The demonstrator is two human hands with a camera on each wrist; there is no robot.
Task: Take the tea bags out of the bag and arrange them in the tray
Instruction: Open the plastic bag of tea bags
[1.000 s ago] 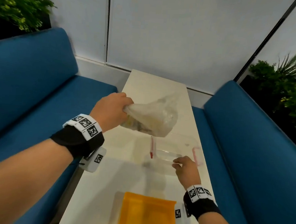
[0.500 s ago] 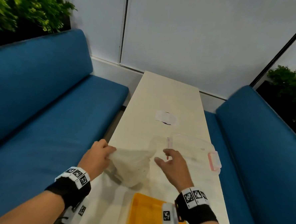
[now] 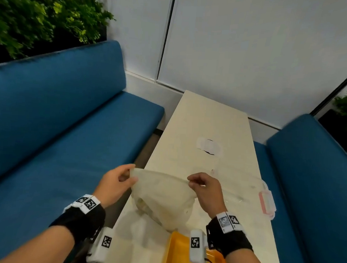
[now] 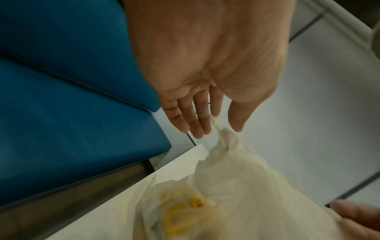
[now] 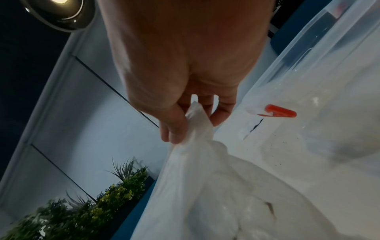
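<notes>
A thin translucent white plastic bag [image 3: 162,199] hangs between my two hands above the near half of the narrow table [image 3: 207,123]. My left hand [image 3: 123,179] pinches its left rim, seen close in the left wrist view [image 4: 218,129]. My right hand [image 3: 196,182] pinches the right rim, thumb and fingers on the film [image 5: 197,116]. The bag's mouth is stretched between them. Yellow-labelled tea bags [image 4: 180,212] show blurred through the film at the bag's bottom. An orange tray [image 3: 181,255] lies at the table's near edge, just under the bag.
A clear plastic box [image 3: 246,188] with pink-red clasps [image 3: 266,204] stands on the table right of my right hand. A taped patch [image 3: 209,146] marks the table farther back. Blue benches [image 3: 67,125] flank the table; a white wall closes the far end.
My left hand brought the bag down from over the box towards me. My right hand left the box and took the bag's right rim; the mouth is now stretched between both hands.
</notes>
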